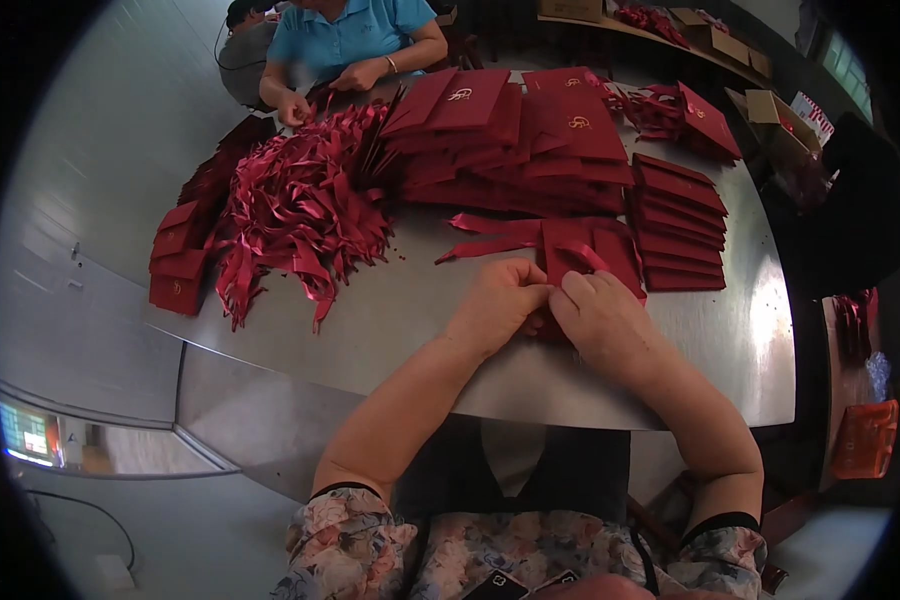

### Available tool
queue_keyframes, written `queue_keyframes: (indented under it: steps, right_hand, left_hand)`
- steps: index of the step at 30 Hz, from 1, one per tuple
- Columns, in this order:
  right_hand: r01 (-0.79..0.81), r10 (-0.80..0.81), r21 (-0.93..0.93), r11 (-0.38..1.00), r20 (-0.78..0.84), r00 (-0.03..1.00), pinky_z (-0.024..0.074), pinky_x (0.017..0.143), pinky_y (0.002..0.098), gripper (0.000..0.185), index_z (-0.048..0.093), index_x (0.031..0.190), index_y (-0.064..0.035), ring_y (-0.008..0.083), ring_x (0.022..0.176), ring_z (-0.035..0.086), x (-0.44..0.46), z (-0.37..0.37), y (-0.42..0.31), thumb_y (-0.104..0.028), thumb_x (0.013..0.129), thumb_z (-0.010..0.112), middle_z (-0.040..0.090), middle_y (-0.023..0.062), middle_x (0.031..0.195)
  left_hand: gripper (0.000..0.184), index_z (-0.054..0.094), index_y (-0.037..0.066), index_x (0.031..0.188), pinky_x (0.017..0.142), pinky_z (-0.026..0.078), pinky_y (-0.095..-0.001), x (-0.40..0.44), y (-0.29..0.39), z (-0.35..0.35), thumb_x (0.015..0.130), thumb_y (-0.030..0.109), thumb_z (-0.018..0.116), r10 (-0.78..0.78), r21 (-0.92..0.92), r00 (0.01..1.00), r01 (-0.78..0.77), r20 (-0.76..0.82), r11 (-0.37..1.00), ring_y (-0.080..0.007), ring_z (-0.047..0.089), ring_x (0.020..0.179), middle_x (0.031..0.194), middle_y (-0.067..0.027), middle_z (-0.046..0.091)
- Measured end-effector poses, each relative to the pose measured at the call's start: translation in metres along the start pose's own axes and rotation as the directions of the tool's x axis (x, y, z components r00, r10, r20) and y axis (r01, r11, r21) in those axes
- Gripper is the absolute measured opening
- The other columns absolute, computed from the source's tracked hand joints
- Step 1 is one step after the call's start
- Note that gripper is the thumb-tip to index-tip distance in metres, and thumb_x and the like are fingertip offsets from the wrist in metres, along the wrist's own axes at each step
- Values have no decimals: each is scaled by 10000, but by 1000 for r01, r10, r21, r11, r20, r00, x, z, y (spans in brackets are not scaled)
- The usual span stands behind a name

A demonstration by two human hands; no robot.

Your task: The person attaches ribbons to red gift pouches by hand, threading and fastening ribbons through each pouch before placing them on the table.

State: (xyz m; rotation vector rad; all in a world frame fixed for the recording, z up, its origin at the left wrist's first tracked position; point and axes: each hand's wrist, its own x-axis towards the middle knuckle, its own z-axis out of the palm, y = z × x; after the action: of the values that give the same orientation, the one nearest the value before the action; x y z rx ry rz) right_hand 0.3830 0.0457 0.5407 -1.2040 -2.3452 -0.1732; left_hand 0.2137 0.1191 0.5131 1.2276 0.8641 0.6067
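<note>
A dark red paper gift bag (618,250) lies on the metal table right in front of me. Satin ribbon (495,228) in the same red trails off the bag to the left. My left hand (500,305) and my right hand (602,318) meet over the bag's near part, fingertips pinched together on a bit of red ribbon. Both hands are closed, and they hide most of what is between the fingers. Another loop of ribbon (582,255) shows just above my right hand.
Left of centre is a heap of red ribbon handles (305,190). Stacked red bags (470,125) fill the far middle, and a neat pile (678,225) stands at the right. Across the table, a person in a blue shirt (345,40) handles ribbons. An orange basket (863,440) is at far right.
</note>
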Motion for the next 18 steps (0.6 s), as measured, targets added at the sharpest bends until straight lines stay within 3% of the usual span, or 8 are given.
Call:
queue_keyframes:
  steps: [2,4,6,8,10,11,13,18]
  right_hand:
    - [40,-37,-112,993,33,999,503,641,408,139,559,904,-22,308,723,596,0,5,-5,-78,777,549,536,118,844]
    - [-43,42,-41,998,-18,999,507,653,383,128,587,898,-13,292,727,603,-4,9,-1,-52,777,576,555,108,836]
    - [-120,122,26,992,-70,990,511,665,358,118,615,891,-3,277,731,611,-7,12,9,-27,776,603,574,98,828]
    - [-340,436,509,791,-79,897,510,698,345,127,675,875,-11,257,763,643,-9,15,20,-18,751,699,635,108,858]
    - [-397,494,582,709,-8,870,513,702,332,117,689,866,-15,241,760,653,-10,11,22,-17,752,716,652,110,843]
    - [-452,543,643,618,66,837,516,705,318,108,703,857,-19,225,757,663,-10,9,23,-15,753,733,670,111,827]
    - [-451,519,627,635,86,851,511,703,296,117,706,872,-7,195,765,655,-13,14,26,-1,758,730,675,110,844]
    - [-467,468,608,642,172,867,506,718,272,126,705,925,12,163,789,649,-15,12,29,-11,802,714,687,111,881]
  left_hand:
    - [62,640,47,892,527,483,-244,1,-2,-2,887,109,644,-13,12,1000,13,12,1000,-108,586,599,768,-18,639]
    - [54,635,43,895,531,488,-245,3,-2,-6,901,94,618,-50,-195,995,67,89,978,-105,587,602,758,-16,631]
    - [61,644,39,927,532,491,-248,-1,4,-8,903,84,610,-82,-269,990,110,111,957,-103,587,602,755,-14,627]
    - [84,654,35,959,532,494,-251,-2,7,-7,905,74,602,-112,-340,985,150,131,928,-101,588,603,753,-13,623]
    - [160,664,39,1038,541,483,-246,-2,5,-5,890,76,615,-103,-105,989,114,103,988,-88,577,607,754,-9,618]
    - [160,664,39,1038,541,483,-246,-1,5,-5,890,76,615,-103,-102,989,113,104,988,-88,577,607,754,-9,618]
    - [206,673,32,1066,546,457,-238,-1,4,-5,871,73,621,-20,163,994,2,106,987,-75,554,611,752,-5,609]
    - [168,684,27,1005,541,427,-233,0,9,-5,855,67,620,-35,316,978,-32,204,948,-69,528,604,730,6,595]
